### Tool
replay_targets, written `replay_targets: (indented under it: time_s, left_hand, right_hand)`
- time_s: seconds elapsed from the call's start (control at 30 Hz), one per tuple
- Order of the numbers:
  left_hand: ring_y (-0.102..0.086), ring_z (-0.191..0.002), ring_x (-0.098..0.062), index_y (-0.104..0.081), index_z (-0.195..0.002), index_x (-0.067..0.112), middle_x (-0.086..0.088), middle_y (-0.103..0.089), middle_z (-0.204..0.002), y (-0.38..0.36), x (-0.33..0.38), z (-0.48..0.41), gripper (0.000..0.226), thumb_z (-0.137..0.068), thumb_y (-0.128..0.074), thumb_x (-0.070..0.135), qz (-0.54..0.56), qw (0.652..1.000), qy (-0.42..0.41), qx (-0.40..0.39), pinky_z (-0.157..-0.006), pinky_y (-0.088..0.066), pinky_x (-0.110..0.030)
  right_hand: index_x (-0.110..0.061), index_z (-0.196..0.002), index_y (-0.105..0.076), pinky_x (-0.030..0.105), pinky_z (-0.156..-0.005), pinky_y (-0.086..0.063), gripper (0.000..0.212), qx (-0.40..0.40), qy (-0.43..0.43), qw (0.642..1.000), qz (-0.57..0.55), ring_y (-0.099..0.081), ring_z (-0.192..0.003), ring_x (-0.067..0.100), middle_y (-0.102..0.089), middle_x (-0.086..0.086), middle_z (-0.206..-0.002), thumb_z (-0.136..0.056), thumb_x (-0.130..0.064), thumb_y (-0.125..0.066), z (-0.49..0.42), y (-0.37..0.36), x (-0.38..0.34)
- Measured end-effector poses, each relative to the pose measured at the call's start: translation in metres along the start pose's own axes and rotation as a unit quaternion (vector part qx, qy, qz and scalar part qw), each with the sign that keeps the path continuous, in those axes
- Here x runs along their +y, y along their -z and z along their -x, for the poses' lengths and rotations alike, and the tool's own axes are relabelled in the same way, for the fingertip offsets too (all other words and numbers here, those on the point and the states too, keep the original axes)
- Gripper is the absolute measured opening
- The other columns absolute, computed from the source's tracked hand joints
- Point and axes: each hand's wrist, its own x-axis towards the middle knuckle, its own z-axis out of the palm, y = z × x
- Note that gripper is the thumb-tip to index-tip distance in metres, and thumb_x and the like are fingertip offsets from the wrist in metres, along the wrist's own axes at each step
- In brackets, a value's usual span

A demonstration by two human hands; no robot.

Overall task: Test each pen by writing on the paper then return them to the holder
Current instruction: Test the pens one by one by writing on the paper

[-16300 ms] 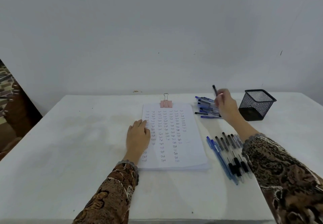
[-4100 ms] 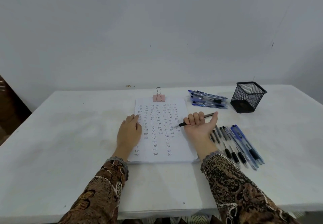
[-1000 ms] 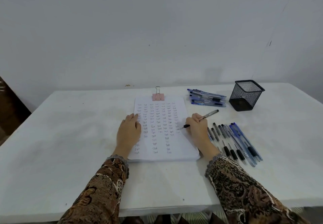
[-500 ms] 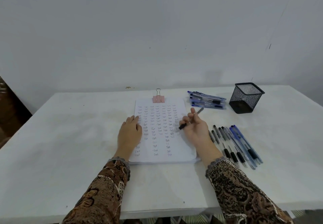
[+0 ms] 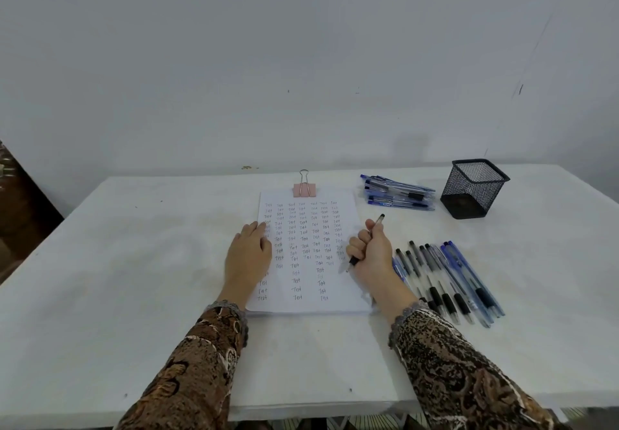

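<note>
**A:** Right hand?
**B:** The right hand is hovering over the paper's right edge, its fingers curling tight round a pen. The tip is pointing down at the last column of "Test" words. I cannot tell whether it is touching.
**A:** Left?
**B:** The left hand is lying flat on the paper's left edge, fingers straight, pressing the sheet down.
**A:** Holder?
**B:** The black mesh holder is standing upright beyond the paper's far right corner, well apart from it.
**A:** Other pens?
**B:** A row of pens is lying just right of the paper, beside the right wrist. A pile of blue pens is sitting between the paper's far right corner and the holder. A pink binder clip is gripping the paper's far edge. Everything is resting on the white tabletop.
</note>
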Motion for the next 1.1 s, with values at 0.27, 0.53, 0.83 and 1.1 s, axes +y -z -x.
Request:
replay_targets:
  time_s: [0.27, 0.53, 0.83, 1.1]
  left_hand:
    - [-0.042, -0.121, -0.026, -0.043, -0.135, 0.01, -0.005, -0.043, -0.14, -0.001, -0.001, 0.001, 0.042, -0.095, -0.034, 0.014, -0.004, 1.0, -0.007, 0.002, -0.105, -0.035, -0.037]
    - [-0.039, -0.126, -0.025, -0.04, -0.138, 0.013, -0.004, -0.039, -0.144, -0.001, -0.001, 0.0, 0.043, -0.096, -0.033, 0.019, -0.005, 1.0, -0.001, -0.008, -0.108, -0.032, -0.038]
    - [-0.038, -0.127, -0.025, -0.04, -0.138, 0.011, -0.005, -0.039, -0.143, -0.002, 0.0, 0.001, 0.043, -0.096, -0.033, 0.017, -0.003, 1.0, -0.007, -0.003, -0.109, -0.031, -0.037]
    - [-0.039, -0.128, -0.021, -0.041, -0.137, 0.011, -0.003, -0.041, -0.142, -0.003, -0.004, 0.0, 0.043, -0.095, -0.034, 0.017, 0.008, 1.0, -0.009, 0.003, -0.109, -0.028, -0.034]
  right_hand:
    - [-0.003, -0.117, -0.057, 0.033, -0.066, -0.045, 0.026, 0.113, 0.218, 0.795, 0.555, -0.052, -0.068, 0.02, -0.058, 0.008, -0.092, -0.093, -0.014, -0.054, 0.015, 0.028, -0.11]
    - [0.003, -0.097, -0.07, 0.031, -0.083, -0.046, 0.022, 0.214, 0.137, 0.549, 0.796, -0.06, -0.099, 0.035, -0.067, 0.023, -0.104, -0.084, -0.008, -0.056, -0.003, 0.091, -0.161]
    - [-0.015, -0.114, -0.058, 0.045, -0.099, -0.042, 0.032, 0.218, 0.147, 0.518, 0.814, -0.048, -0.113, 0.038, -0.045, 0.017, -0.13, -0.084, -0.026, -0.055, -0.009, 0.061, -0.158]
    - [-0.013, -0.143, -0.035, 0.039, -0.105, -0.034, 0.05, -0.048, 0.202, 0.363, 0.908, -0.036, -0.132, 0.032, -0.035, 0.014, -0.145, -0.094, -0.002, -0.034, -0.064, 0.0, -0.109]
